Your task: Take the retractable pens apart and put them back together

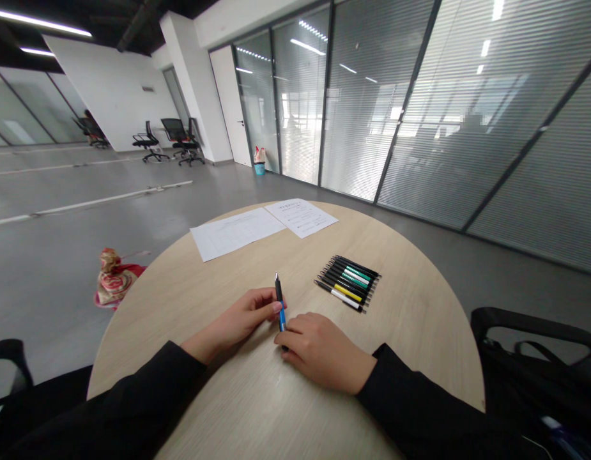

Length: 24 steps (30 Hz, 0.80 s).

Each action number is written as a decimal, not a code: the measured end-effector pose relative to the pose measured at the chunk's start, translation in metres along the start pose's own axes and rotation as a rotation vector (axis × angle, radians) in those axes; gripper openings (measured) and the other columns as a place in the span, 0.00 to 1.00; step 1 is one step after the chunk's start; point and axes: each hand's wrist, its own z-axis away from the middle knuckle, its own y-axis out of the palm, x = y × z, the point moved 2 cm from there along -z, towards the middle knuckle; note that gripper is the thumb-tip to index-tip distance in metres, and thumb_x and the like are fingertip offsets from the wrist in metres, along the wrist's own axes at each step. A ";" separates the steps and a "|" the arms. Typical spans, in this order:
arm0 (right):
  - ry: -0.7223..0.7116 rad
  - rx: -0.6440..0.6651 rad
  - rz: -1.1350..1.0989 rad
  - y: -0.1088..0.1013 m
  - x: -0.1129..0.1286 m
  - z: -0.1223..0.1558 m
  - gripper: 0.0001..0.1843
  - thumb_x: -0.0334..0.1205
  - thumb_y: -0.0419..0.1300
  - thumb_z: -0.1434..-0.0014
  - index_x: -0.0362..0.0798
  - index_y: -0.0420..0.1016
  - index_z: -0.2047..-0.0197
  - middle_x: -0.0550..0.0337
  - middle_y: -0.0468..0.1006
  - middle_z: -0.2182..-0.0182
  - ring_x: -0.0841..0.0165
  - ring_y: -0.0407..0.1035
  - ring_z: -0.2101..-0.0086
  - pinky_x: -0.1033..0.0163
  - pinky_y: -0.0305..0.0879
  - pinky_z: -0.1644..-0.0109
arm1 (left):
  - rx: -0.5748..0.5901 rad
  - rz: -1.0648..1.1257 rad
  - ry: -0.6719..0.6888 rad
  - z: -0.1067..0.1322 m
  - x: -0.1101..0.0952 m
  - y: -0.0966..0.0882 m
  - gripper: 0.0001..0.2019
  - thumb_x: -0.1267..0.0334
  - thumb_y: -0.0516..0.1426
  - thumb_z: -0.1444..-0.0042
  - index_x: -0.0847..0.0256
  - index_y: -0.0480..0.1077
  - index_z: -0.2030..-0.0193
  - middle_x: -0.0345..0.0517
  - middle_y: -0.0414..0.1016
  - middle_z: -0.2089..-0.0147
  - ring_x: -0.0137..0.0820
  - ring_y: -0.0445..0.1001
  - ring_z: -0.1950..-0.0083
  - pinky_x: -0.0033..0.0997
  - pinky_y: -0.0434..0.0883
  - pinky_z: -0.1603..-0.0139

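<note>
A blue pen [279,300] stands nearly upright on the round wooden table [190,300], held between both hands. My left hand [242,319] pinches its middle with thumb and fingertips. My right hand [319,348] is curled around its lower end, fingers closed. A neat row of several pens [347,281] with black, green, white and yellow barrels lies to the right, just beyond my right hand.
Two printed sheets [235,231] [302,216] lie at the table's far edge. A black bag [539,370] sits on a chair at the right. A patterned bag [114,278] rests on the floor at left. Office chairs [177,140] stand far back.
</note>
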 end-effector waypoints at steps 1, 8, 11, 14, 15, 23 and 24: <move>0.000 0.000 0.000 0.000 0.000 0.000 0.05 0.38 0.62 0.33 0.47 0.77 0.55 0.55 0.79 0.62 0.63 0.71 0.61 0.59 0.63 0.57 | -0.001 -0.002 0.001 0.000 0.000 0.000 0.14 0.52 0.62 0.40 0.63 0.72 0.65 0.39 0.66 0.70 0.30 0.62 0.68 0.30 0.62 0.65; -0.003 -0.002 0.010 0.001 0.001 0.001 0.05 0.38 0.61 0.33 0.47 0.76 0.56 0.56 0.78 0.62 0.63 0.71 0.62 0.59 0.62 0.57 | -0.005 0.007 0.012 0.000 0.001 0.000 0.14 0.53 0.62 0.40 0.63 0.71 0.65 0.38 0.65 0.70 0.29 0.62 0.68 0.30 0.61 0.64; -0.008 -0.013 0.020 0.003 0.000 0.001 0.04 0.38 0.61 0.33 0.47 0.75 0.56 0.56 0.78 0.62 0.63 0.71 0.62 0.59 0.62 0.58 | -0.015 0.020 0.012 0.000 0.001 0.000 0.14 0.53 0.62 0.40 0.63 0.71 0.65 0.38 0.65 0.71 0.29 0.61 0.68 0.30 0.61 0.64; -0.010 -0.016 0.024 0.004 -0.001 0.002 0.04 0.37 0.61 0.33 0.47 0.75 0.56 0.57 0.78 0.63 0.63 0.71 0.62 0.59 0.62 0.58 | -0.009 0.020 0.013 0.000 0.000 0.001 0.14 0.52 0.62 0.40 0.63 0.71 0.65 0.38 0.64 0.71 0.29 0.61 0.68 0.30 0.61 0.65; -0.012 -0.016 0.023 0.004 -0.001 0.001 0.04 0.38 0.62 0.33 0.47 0.75 0.56 0.57 0.78 0.63 0.63 0.71 0.62 0.59 0.62 0.58 | -0.007 0.017 0.014 0.000 0.000 0.001 0.14 0.52 0.62 0.40 0.63 0.71 0.65 0.38 0.65 0.71 0.29 0.61 0.68 0.30 0.61 0.64; -0.007 -0.010 0.022 0.002 0.000 0.001 0.04 0.38 0.61 0.33 0.47 0.75 0.57 0.57 0.78 0.63 0.64 0.71 0.62 0.60 0.61 0.58 | 0.007 0.007 0.024 0.000 0.002 -0.001 0.14 0.52 0.61 0.39 0.64 0.71 0.65 0.38 0.66 0.70 0.29 0.62 0.68 0.30 0.62 0.64; -0.007 -0.010 0.022 0.002 0.000 0.001 0.04 0.38 0.61 0.33 0.47 0.75 0.57 0.57 0.78 0.63 0.64 0.71 0.62 0.60 0.61 0.59 | 0.007 0.009 0.020 0.000 0.003 -0.001 0.14 0.52 0.61 0.39 0.63 0.71 0.65 0.38 0.66 0.70 0.29 0.62 0.68 0.29 0.62 0.64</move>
